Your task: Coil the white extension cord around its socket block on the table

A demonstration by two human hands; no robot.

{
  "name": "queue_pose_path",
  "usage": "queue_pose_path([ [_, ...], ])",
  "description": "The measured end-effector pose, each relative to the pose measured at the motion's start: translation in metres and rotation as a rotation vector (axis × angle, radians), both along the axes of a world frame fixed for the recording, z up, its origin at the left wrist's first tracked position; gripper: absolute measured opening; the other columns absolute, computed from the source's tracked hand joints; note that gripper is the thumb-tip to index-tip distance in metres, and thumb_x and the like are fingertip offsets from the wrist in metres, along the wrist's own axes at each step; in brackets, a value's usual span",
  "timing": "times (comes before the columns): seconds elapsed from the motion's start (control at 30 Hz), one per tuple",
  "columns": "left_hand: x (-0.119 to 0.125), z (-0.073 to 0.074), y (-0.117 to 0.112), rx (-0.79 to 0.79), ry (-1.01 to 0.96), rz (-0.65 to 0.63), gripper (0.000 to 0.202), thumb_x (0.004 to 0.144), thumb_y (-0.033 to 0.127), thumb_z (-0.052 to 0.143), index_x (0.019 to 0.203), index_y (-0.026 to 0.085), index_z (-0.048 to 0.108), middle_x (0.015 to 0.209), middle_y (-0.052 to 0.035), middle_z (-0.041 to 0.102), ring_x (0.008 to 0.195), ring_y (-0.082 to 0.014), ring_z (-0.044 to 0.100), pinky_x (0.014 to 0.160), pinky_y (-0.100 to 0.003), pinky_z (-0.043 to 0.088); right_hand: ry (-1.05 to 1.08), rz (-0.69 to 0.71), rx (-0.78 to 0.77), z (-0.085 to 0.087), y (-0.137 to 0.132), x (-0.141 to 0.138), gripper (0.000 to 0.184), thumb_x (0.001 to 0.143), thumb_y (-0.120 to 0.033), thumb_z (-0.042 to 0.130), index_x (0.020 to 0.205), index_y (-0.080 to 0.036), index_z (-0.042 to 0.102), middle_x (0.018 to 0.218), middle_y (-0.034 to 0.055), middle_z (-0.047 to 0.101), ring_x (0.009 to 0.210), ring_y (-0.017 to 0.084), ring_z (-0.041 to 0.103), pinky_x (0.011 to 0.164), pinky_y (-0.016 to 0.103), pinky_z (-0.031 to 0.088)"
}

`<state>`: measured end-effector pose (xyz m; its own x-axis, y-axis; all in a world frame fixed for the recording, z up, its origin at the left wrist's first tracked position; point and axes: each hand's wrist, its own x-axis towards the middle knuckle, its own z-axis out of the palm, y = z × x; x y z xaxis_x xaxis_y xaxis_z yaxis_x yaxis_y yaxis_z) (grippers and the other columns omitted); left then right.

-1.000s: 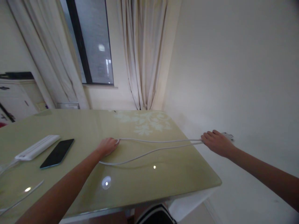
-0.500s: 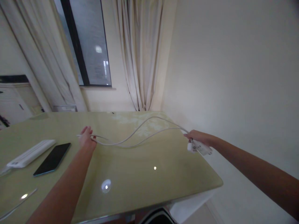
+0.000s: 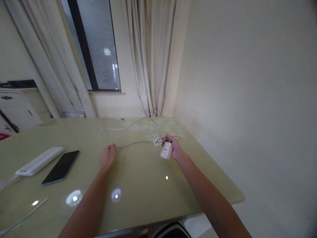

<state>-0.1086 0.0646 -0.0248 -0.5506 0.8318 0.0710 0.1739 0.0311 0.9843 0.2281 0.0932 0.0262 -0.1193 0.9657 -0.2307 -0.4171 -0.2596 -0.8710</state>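
Note:
My right hand (image 3: 175, 148) is closed around the end of a white cable, with a white socket block (image 3: 166, 150) held at the fingers. The block's face shows small dark slots. Just left of it is a smaller white piece with dark holes (image 3: 158, 141), also beside the fingers. From there the white cable (image 3: 135, 143) runs left over the table to my left hand (image 3: 108, 156), whose fingers are pinched on it near the tabletop. Beyond both hands, the rest of the cable makes a wide loop.
A glossy pale green table (image 3: 138, 191) fills the foreground. On its left lie a long white power strip (image 3: 41, 161), a dark phone (image 3: 61, 167) and a thin white cable (image 3: 27, 215). A wall (image 3: 237, 99) rises along the right; a curtain (image 3: 153, 66) hangs behind.
My right hand has come inward from the table's right edge, carrying the socket block. The stretched cable has slackened into a loop on the table. My left hand has shifted slightly right and lower.

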Motion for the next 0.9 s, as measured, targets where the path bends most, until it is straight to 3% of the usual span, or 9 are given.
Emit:
queue_pose_path([
  [0.07,0.008,0.002,-0.006,-0.041,0.158,0.009,0.021,0.093,0.03,0.057,0.077,0.02,0.066,0.072,-0.007,0.064,0.077,-0.0259,0.063,0.075,-0.031,0.044,0.125,-0.01,-0.055,-0.012,-0.008,-0.022,0.023,0.09,-0.037,0.067,0.077,-0.02,0.058,0.08,0.0027,0.073,0.065,0.013,0.065,0.062,0.025,0.051],
  [0.2,0.031,0.006,-0.012,0.061,0.16,-0.161,0.026,0.096,0.035,0.054,0.084,0.018,0.069,0.07,-0.0059,0.07,0.057,-0.0176,0.059,0.061,-0.026,0.042,0.162,0.077,-0.019,-0.029,-0.029,-0.042,0.027,0.08,-0.042,0.077,0.078,-0.02,0.062,0.097,0.0052,0.076,0.083,0.017,0.07,0.063,0.025,0.051],
  [0.33,0.064,0.009,-0.021,0.262,0.123,-0.471,0.034,0.097,0.045,0.053,0.105,0.019,0.073,0.087,-0.0091,0.075,0.075,-0.0196,0.065,0.07,-0.028,0.048,0.074,0.159,0.01,-0.036,-0.046,-0.049,0.031,0.075,-0.046,0.081,0.083,-0.019,0.067,0.098,0.0069,0.075,0.088,0.02,0.07,0.064,0.026,0.052],
  [0.47,0.094,0.01,-0.032,0.274,0.329,-0.745,0.033,0.089,0.045,0.066,0.11,0.021,0.074,0.101,-0.0096,0.074,0.092,-0.0236,0.067,0.086,-0.034,0.05,0.066,0.197,0.005,-0.041,-0.052,-0.06,0.032,0.073,-0.044,0.082,0.086,-0.019,0.067,0.087,0.0034,0.074,0.076,0.016,0.068,0.067,0.028,0.054],
  [0.63,0.102,0.002,-0.032,0.294,0.593,-0.745,0.024,0.09,0.028,0.06,0.107,0.02,0.073,0.095,-0.009,0.069,0.089,-0.0221,0.064,0.082,-0.034,0.049,0.028,0.152,0.016,-0.049,-0.049,-0.069,0.031,0.068,-0.039,0.084,0.083,-0.02,0.064,0.077,-0.0008,0.071,0.069,0.015,0.064,0.066,0.027,0.049],
  [0.77,0.093,-0.002,-0.028,0.28,0.876,-0.628,0.021,0.082,0.016,0.058,0.098,0.021,0.072,0.094,-0.0099,0.069,0.094,-0.0258,0.062,0.089,-0.039,0.045,-0.127,0.195,0.055,-0.051,-0.051,-0.071,0.029,0.07,-0.043,0.08,0.075,-0.018,0.066,0.068,-0.0014,0.065,0.064,0.013,0.057,0.064,0.026,0.041],
  [0.83,0.089,-0.001,-0.028,0.277,0.974,-0.556,0.03,0.079,0.011,0.057,0.103,0.021,0.07,0.096,-0.0105,0.071,0.098,-0.0279,0.062,0.096,-0.043,0.042,-0.171,0.266,0.046,-0.051,-0.054,-0.072,0.031,0.073,-0.047,0.077,0.076,-0.018,0.067,0.068,-0.0009,0.065,0.062,0.013,0.055,0.063,0.027,0.039],
  [0.9,0.088,-0.001,-0.029,0.267,1.003,-0.563,0.045,0.077,0.006,0.055,0.118,0.019,0.066,0.096,-0.0113,0.073,0.1,-0.0284,0.064,0.1,-0.044,0.039,-0.18,0.319,0.06,-0.05,-0.057,-0.073,0.033,0.072,-0.049,0.078,0.078,-0.018,0.069,0.071,-0.0001,0.067,0.063,0.014,0.055,0.063,0.027,0.038],
])
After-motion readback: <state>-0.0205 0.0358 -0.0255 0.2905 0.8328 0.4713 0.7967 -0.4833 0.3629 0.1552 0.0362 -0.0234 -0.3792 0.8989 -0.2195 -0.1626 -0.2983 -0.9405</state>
